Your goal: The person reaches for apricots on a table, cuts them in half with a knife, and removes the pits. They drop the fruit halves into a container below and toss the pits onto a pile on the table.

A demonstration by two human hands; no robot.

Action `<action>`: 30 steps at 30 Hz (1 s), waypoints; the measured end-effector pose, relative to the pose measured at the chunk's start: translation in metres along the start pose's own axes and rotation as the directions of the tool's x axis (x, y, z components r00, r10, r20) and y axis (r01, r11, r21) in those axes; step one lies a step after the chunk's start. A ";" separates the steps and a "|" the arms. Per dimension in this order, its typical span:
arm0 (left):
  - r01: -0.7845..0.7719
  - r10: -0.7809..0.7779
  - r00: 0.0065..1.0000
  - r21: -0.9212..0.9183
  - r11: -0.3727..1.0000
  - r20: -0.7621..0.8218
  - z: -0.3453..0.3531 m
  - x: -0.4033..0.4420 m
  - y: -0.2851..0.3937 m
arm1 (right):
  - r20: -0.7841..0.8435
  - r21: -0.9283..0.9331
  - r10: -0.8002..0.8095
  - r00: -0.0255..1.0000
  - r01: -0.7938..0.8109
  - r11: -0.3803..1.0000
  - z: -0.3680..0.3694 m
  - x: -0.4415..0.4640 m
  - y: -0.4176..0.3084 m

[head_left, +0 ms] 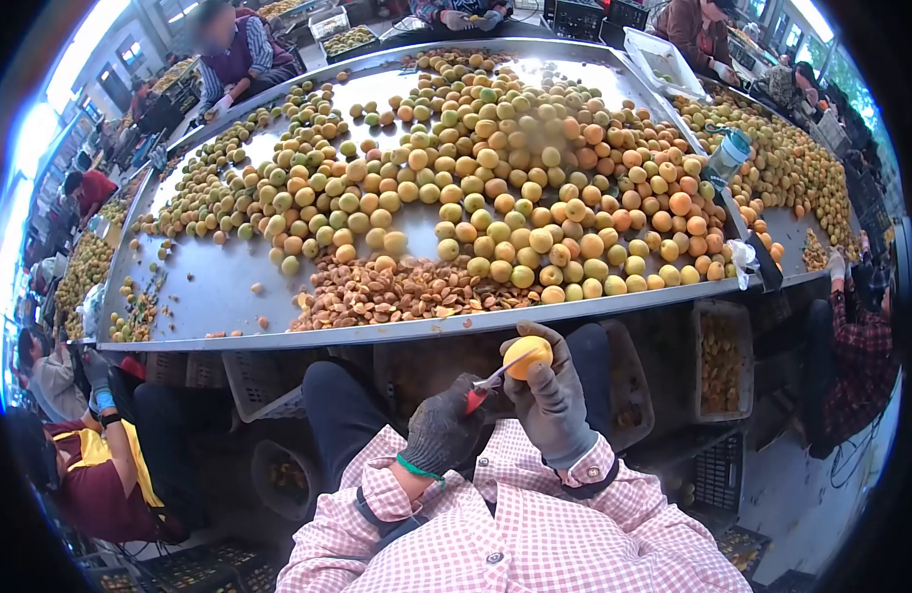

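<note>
Gloved in dark grey, my left hand (444, 427) is closed round the red handle of a small knife (479, 392). The blade points up and right and meets a yellow-orange apricot (527, 358). My right hand (553, 400), in a lighter grey glove, grips that apricot between thumb and fingers. Both hands are above my lap, just below the near edge of the metal table (204, 296). A heap of brown pits (397, 292) lies by that edge. Behind it spreads a large mass of yellow, green and orange apricots (505, 148).
A lidded jar (730, 153) and crumpled white plastic (744, 255) are at the table's right. Crates stand below, one (723, 361) at the right, another (248, 381) at the left. A bucket (285, 478) is beside my legs. Other people sit around.
</note>
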State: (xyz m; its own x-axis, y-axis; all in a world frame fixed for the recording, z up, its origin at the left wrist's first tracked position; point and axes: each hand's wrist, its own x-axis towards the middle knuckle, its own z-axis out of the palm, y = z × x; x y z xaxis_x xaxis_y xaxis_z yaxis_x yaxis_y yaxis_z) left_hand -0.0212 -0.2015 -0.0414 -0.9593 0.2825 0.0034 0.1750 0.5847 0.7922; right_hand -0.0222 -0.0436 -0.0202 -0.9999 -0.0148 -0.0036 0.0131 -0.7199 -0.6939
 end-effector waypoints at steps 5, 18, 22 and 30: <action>-0.062 0.064 0.998 0.082 0.995 -0.025 -0.006 -0.003 0.003 | -0.020 -0.007 0.024 1.000 -0.024 1.000 0.006 -0.007 -0.008; -0.110 0.129 0.988 0.192 0.975 -0.087 -0.010 0.004 0.010 | -0.099 -0.290 -0.117 0.988 0.084 0.953 0.006 -0.004 -0.006; -0.055 0.076 0.993 0.221 0.974 -0.088 -0.005 0.004 0.007 | -0.145 -0.257 -0.094 0.985 0.054 0.965 0.006 -0.002 -0.003; -0.057 0.074 0.996 0.248 0.967 -0.059 -0.010 0.008 0.009 | -0.097 0.003 0.177 0.979 -0.178 0.984 -0.004 0.002 -0.009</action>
State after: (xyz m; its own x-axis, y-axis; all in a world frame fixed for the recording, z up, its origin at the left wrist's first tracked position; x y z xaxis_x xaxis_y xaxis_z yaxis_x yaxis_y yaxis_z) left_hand -0.0295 -0.2011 -0.0284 -0.9551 0.2798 0.0979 0.2791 0.7377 0.6148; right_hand -0.0243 -0.0340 -0.0172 -0.9777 -0.0750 -0.1962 0.1907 -0.7080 -0.6800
